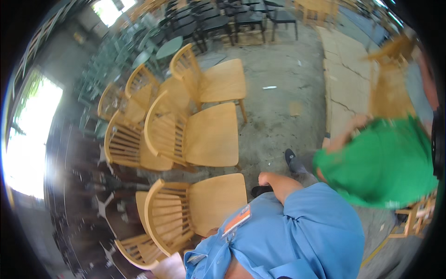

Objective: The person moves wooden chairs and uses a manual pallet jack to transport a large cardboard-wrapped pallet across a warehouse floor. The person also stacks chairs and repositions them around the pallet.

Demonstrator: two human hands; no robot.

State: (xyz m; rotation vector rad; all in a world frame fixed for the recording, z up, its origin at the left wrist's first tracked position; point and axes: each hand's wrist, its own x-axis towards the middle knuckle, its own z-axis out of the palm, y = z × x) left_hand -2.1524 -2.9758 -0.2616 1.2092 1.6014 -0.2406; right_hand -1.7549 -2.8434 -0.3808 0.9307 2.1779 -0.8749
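Farthest left of the nearest wooden chair (213, 204) is a bright window (28, 139). Green chairs (116, 51) are stacked well beyond it to the upper left. Between those and the nearest chair stand more pale wooden chairs with spindle backs. One (204, 137) is just behind it and another (218, 81) is behind that. The nearest chair stands upright on the concrete floor (278, 116), its curved back to the left and its seat to the right. A second curved back (134, 251) shows just below and left of it.

At the lower edge, beside that chair's back, is a patch of bare skin (167, 269) that may be your left arm. Your left hand is not visible, so I cannot tell how its fingers are set.

Just right of the seat's front edge, your right hand (268, 178) ends a bare forearm coming out of your blue shirt (302, 232). It is close to the seat but not clearly touching it. The hand looks rounded, but the fingers are hidden, so I cannot tell whether they are spread or curled. A small dark thing (262, 189) lies just under it. An orange badge (237, 218) hangs on the shirt.

Further right of the chair, a person in a green top (381, 167) bends forward with a blurred wooden chair (395, 79) above them. Flattened cardboard (344, 69) lies on the floor there.
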